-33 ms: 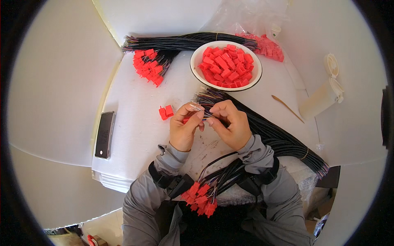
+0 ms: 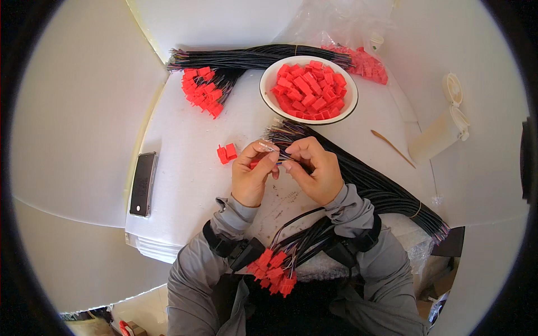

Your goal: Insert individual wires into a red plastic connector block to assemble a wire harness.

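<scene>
Over the middle of the table, my left hand (image 2: 250, 180) is closed on a red plastic connector housing (image 2: 254, 164), mostly hidden by the fingers; thin wire ends with metal tips show at its fingertips. My right hand (image 2: 320, 178) pinches the thin wires (image 2: 284, 157) just beside it. Two loose red connectors (image 2: 227, 153) lie left of my hands. A long bundle of black cables (image 2: 370, 173) with stripped ends runs behind and right of my right hand. Between my forearms lie black cables with red connectors (image 2: 273, 273) on their ends.
A white bowl (image 2: 264, 96) full of red connectors stands at the back, near another black cable bundle (image 2: 235, 59) and finished cables with red connectors (image 2: 203, 94). A clear bag of red connectors (image 2: 367, 66) lies behind. A phone (image 2: 143, 185), brown pointed stick (image 2: 392, 148) and cream flip-lid container (image 2: 440, 136) flank the work.
</scene>
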`<action>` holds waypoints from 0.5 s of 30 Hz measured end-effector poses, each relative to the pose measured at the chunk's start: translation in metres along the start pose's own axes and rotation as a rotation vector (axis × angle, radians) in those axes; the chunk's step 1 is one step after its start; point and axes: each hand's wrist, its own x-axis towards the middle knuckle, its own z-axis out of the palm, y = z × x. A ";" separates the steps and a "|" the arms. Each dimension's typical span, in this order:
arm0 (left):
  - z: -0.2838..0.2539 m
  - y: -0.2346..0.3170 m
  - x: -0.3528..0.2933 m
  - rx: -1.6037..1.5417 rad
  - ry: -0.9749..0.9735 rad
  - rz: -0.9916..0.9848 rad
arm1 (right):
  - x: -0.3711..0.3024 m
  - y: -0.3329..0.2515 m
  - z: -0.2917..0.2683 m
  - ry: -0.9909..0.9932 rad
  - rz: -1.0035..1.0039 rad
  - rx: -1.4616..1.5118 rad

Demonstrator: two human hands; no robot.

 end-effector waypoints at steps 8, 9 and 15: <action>0.000 -0.001 0.000 0.029 -0.056 0.026 | 0.000 0.005 0.002 0.022 -0.015 0.050; 0.001 0.000 0.000 0.030 -0.055 0.027 | 0.001 0.005 0.003 0.032 -0.002 0.069; 0.002 0.000 0.000 0.028 -0.072 0.049 | 0.002 0.003 0.001 0.080 0.023 0.096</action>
